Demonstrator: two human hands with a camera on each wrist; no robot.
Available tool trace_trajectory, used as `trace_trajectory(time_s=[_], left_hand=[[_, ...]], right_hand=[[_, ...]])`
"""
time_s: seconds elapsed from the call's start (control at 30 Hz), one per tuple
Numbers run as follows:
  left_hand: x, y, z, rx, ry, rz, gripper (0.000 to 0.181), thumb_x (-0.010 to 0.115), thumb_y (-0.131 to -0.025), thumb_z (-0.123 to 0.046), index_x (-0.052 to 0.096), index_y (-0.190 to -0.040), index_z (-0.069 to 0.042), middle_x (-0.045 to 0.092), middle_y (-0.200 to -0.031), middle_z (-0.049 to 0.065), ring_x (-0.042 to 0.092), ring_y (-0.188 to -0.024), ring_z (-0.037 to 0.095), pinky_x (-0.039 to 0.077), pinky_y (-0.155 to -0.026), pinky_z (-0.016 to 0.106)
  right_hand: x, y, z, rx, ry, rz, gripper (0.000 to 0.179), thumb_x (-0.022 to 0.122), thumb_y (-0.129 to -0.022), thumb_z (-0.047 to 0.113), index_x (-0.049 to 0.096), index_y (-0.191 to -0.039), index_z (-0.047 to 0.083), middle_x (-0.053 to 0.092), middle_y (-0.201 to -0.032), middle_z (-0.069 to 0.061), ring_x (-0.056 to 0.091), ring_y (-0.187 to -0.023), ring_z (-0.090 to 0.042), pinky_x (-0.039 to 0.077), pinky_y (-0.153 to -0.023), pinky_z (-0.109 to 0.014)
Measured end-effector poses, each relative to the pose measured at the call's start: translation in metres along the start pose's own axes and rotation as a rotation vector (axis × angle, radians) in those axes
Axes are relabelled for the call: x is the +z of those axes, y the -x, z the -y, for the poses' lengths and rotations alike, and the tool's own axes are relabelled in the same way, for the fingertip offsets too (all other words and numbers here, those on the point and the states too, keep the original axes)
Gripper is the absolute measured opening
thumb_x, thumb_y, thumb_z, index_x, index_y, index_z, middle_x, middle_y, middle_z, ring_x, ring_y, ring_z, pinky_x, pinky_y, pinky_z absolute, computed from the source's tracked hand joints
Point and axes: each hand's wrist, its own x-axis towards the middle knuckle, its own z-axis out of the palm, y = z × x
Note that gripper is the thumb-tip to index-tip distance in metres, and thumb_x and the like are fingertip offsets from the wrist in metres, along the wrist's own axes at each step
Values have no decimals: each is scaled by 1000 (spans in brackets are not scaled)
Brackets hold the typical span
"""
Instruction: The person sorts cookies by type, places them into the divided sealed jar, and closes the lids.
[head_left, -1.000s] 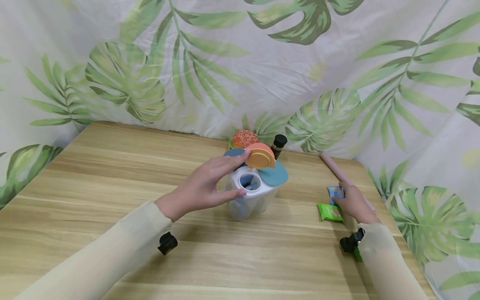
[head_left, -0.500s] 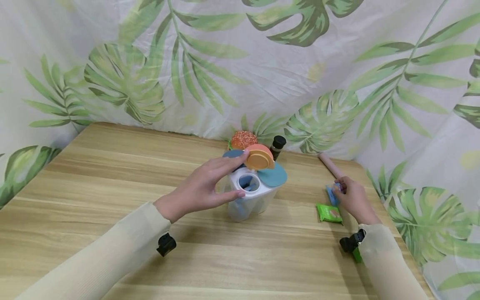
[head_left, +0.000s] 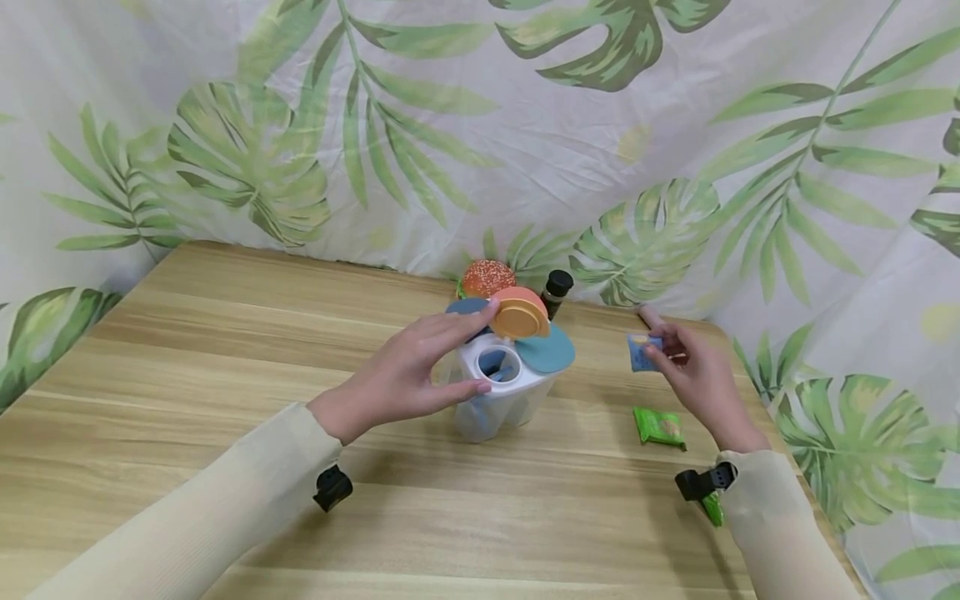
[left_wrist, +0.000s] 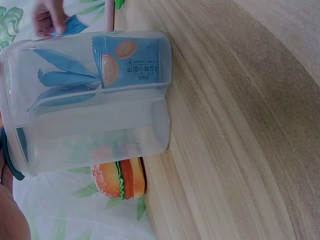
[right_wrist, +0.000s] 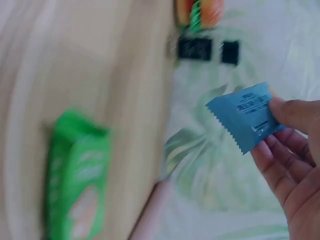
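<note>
I see a blue packet (head_left: pixel 639 353), a bright green wrapper (head_left: pixel 658 427), an orange lid (head_left: pixel 519 318), a teal lid (head_left: pixel 550 350); the whitish cloth (head_left: pixel 420 75) is leaf-patterned in green, the tan table (head_left: pixel 225 358) brown-streaked.

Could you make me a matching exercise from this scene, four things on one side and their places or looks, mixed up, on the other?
Things:
1. orange lid
2. burger
3. blue packet outside the container
4. pink rod

Places or looks:
A. pinched in the right hand
B. lying near the right edge of the table
C. dotted with seeds on top
D. flipped up

Pairs: 1-D, 2-C, 3-A, 4-B
</note>
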Motion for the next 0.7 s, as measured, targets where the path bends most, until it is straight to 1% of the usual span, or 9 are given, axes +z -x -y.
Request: trace_trajectory(time_s=[0.1, 0.17, 0.27, 0.33, 0.43, 0.5, 0.57, 0.63, 0.7], left_hand=[[0, 0, 0, 2, -1, 1, 90, 85, -89, -32, 37, -164, -14, 51, -162, 8, 55, -145, 26, 45, -119, 51], [0, 0, 0, 2, -1, 1, 90, 85, -89, -32, 37, -164, -14, 51, -162, 8, 55, -145, 26, 45, -119, 50], [0, 1, 0, 3, 0, -1, 90, 85, -89, -32, 38, -163, -14, 52, -161, 8, 56, -144, 26, 46, -118, 51], [-1, 1, -1, 4, 3, 0, 89, 85, -89, -31, 38, -163, -14, 52, -161, 9, 56, -144, 26, 46, -118, 51], [-1, 1, -1, 1, 6, 1, 89, 85, -90, -31, 38, -163, -14, 52, -161, 8, 56, -145, 26, 45, -119, 51], [0, 1, -1, -1, 6, 1, 89, 85, -89, -31, 38, -163, -14, 52, -161, 8, 55, -145, 25, 45, -119, 50], [0, 1, -1, 0, 4, -2, 89, 85, -89, -31, 39, -163, -13, 52, -161, 8, 56, -145, 25, 45, -119, 50], [0, 1, 0, 2, 1, -4, 89, 85, -89, -31, 39, -163, -14, 52, -161, 8, 56, -144, 25, 45, -119, 50], [0, 1, 0, 3, 2, -5, 89, 85, -89, -31, 39, -163, -13, 53, -160, 8, 56, -144, 25, 45, -119, 50]], right_hand=[[-2, -2, 18, -69, -71, -56, 22, 68, -101, 8, 65, -120, -2, 73, -104, -19, 62, -88, 5, 47, -77, -2], [-4, -4, 30, -126, -122, -94, 22, 69, -100, 3, 64, -120, -4, 73, -106, -19, 59, -89, 12, 48, -79, -1], [-6, -4, 49, -206, -195, -150, 24, 69, -97, -5, 64, -120, -6, 72, -104, -18, 61, -90, 11, 51, -82, -3], [-8, -3, 61, -247, -237, -183, 25, 69, -95, -10, 65, -119, -6, 71, -102, -13, 62, -90, 8, 52, -84, -4], [-11, -1, 80, -315, -308, -214, 28, 69, -91, -17, 65, -117, -9, 71, -106, 1, 66, -92, 4, 54, -85, -6], [-12, 1, 92, -367, -348, -215, 31, 69, -87, -23, 64, -115, -12, 68, -111, 11, 67, -95, 5, 55, -85, -8], [-11, 1, 102, -426, -378, -210, 33, 68, -84, -27, 63, -114, -14, 66, -114, 16, 69, -98, 5, 56, -87, -10], [-10, 2, 111, -475, -384, -191, 35, 69, -82, -29, 62, -114, -16, 69, -113, 8, 69, -100, 6, 57, -88, -11], [-6, 2, 118, -521, -410, -170, 33, 69, -84, -26, 61, -114, -17, 71, -109, -5, 69, -102, 5, 57, -89, -13]])
